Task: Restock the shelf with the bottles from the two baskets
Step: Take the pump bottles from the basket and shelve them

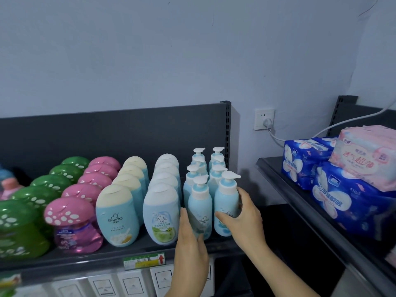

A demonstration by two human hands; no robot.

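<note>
Shelf (150,252): close to full. Rows run front to back, from nine o'clock to three: green bottles (19,228), pink bottles (72,224), cream-capped bottles (116,217), white-capped bottles (161,215), then two rows of pump bottles.

Left pump bottle (200,211): upright at the front of the inner pump row, touching the white-capped bottle at its nine o'clock or just beside it.

Right pump bottle (226,202): upright at the front of the outer row, at the shelf's three o'clock end, level with its neighbour.

Left hand (190,239): open and flat, fingers together, laid against the lower front of the left pump bottle; it presses or steadies, without wrapping round.

Right hand (240,215): fingers curled round the right pump bottle from three o'clock, thumb across its front; a loose hold.

Done so far: every row reaches the front edge; no gap shows among the bottles.

Step in hand: likely squaring up the last two pump bottles so they line up with the rows behind.

Left to do: cannot tell. Neither basket is in view, so any bottles remaining there are hidden. The shelf offers little room for more.

Nearby: blue packs (330,187) and a pink pack (364,153) on a separate shelf at three o'clock, well apart from the bottles.
</note>
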